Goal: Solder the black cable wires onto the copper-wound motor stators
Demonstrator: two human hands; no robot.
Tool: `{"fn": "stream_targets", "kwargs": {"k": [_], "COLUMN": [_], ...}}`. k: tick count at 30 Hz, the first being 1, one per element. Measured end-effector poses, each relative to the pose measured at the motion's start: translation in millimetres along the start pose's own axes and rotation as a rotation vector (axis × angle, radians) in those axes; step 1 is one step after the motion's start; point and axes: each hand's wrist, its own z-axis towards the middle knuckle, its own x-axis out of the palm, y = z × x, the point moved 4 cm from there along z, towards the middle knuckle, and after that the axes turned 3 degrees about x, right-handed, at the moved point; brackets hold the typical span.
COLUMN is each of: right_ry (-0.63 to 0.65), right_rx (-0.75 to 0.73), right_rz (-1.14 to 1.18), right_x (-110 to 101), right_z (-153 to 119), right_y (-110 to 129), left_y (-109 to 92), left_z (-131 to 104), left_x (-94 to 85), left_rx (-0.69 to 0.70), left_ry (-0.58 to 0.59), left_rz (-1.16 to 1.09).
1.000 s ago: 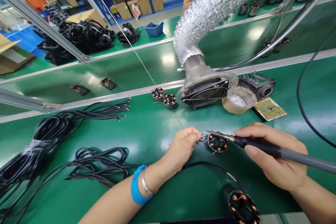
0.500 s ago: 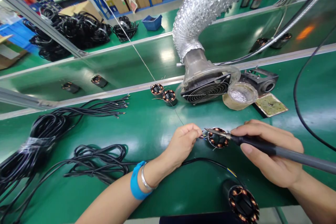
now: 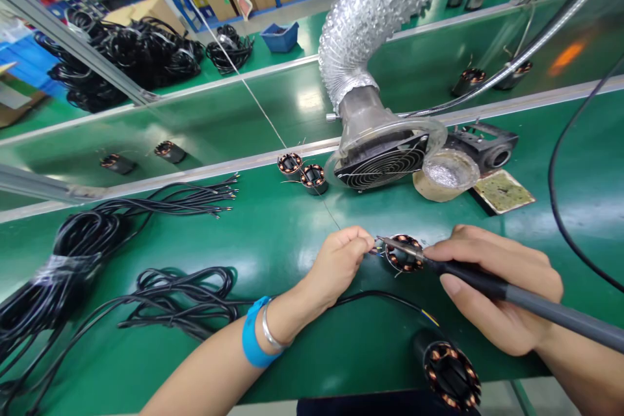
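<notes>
My right hand point(image 3: 497, 286) grips a soldering iron point(image 3: 531, 302) by its dark handle. The iron's metal tip points left, over the rim of a motor stator point(image 3: 403, 255) with copper windings, and ends close to my left fingertips. My left hand point(image 3: 341, 260) is closed in a pinch on a thin solder wire point(image 3: 330, 213), which runs down to it from the upper left. Short coloured wire ends point(image 3: 376, 250) show beside those fingertips; whether the fingers also hold them I cannot tell. Nearer me, another stator point(image 3: 451, 374) lies tilted by a black cable point(image 3: 380, 296).
Two stators point(image 3: 312, 179) stand by the back rail. A fume extractor fan point(image 3: 383, 166) with a foil duct point(image 3: 351, 32), a solder pot point(image 3: 446, 175) and a sponge tray point(image 3: 504, 192) are behind my hands. Cable bundles point(image 3: 78, 240) lie at left. Part of a person shows behind.
My right hand and the soldering iron have shifted very slightly left. My left hand keeps its pinch almost in place. The whole view has moved a little.
</notes>
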Motion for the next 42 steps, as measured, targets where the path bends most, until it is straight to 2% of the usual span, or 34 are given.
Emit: {"fn": "stream_targets", "kwargs": {"k": [24,31,33,37,42], "right_ry": [-0.038,-0.133,-0.113,0.015,0.106], "right_rx": [0.005,-0.004,-0.049,-0.172,-0.208], "right_rz": [0.016,-0.02,-0.036,-0.107,-0.076], "right_x": [-5,-5,-2,11,30], "right_z": [3,-3,-1,9,16], "right_y": [3,-7,-9,-6,-10], "left_y": [0,-2,-4,-9,-9], "left_z": [-1,0,-1,-5,-10], "left_x": [-0.5,-1.6,-2.5,-5.1,-9.2], "left_rx": [-0.002,0.05,0.108,0.231,0.279], "left_ry": [0.005,0.012,0.044,0.152,0.252], "left_rz": [0.013,0.044,0.083,0.215,0.296]}}
